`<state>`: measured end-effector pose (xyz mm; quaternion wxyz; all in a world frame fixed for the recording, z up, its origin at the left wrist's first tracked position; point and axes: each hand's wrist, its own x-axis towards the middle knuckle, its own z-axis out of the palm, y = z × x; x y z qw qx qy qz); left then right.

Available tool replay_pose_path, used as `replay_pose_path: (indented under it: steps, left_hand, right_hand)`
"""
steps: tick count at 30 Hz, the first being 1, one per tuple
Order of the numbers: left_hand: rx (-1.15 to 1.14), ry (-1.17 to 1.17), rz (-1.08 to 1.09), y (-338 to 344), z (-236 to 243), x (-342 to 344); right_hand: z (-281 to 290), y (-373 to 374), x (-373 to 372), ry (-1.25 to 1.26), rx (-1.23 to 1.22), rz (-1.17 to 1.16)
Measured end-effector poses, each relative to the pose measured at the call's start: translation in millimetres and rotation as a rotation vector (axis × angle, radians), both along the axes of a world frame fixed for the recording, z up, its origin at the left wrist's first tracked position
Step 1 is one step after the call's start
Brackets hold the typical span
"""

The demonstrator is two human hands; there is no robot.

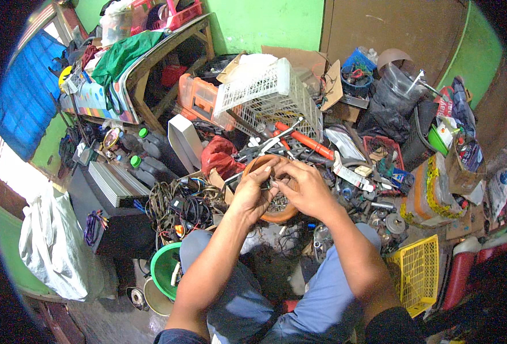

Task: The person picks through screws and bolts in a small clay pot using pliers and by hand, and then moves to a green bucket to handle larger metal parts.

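Note:
Both my hands meet over a round orange-brown bowl [280, 218] that sits in front of my knees. Small greyish bits, too small to name, lie inside the bowl. My left hand [250, 195] is closed, its thumb and fingers pinched together above the bowl's left side. From the right, my right hand [306, 187] comes in with its fingertips pressed together close to the left ones. Whatever is between the fingertips is tiny and mostly hidden. A red plastic bag [219, 156] lies just beyond my left hand.
Tangled cables [173, 209] and a green basin [164, 269] are at my left. A white crate [268, 94] and orange toolbox [198, 98] stand beyond the bowl. At right are a taped box [431, 189], a yellow basket [417, 272] and loose metal parts [388, 221].

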<state>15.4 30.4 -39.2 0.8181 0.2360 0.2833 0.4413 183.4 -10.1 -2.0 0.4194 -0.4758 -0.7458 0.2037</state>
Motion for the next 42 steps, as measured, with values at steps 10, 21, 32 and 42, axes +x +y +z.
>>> replay_pose_path:
  steps: [10, 21, 32, 42]
  left_hand:
    - [-0.035, -0.048, -0.003, -3.4, 12.1, -0.4]
    - [0.061, 0.095, 0.06, -7.5, 16.0, 3.4]
    - [0.118, 0.072, 0.061, -8.2, 17.1, 3.5]
    - [0.1, 0.074, 0.045, -5.2, 11.4, 1.0]
  right_hand:
    - [3.4, 4.9, 0.6, 0.123, -0.033, -0.132]
    - [3.6, 4.8, 8.9, 0.118, 0.061, -0.175]
    - [10.3, 1.1, 7.8, 0.114, 0.149, -0.118]
    - [16.5, -0.5, 4.1, 0.144, 0.15, -0.091]
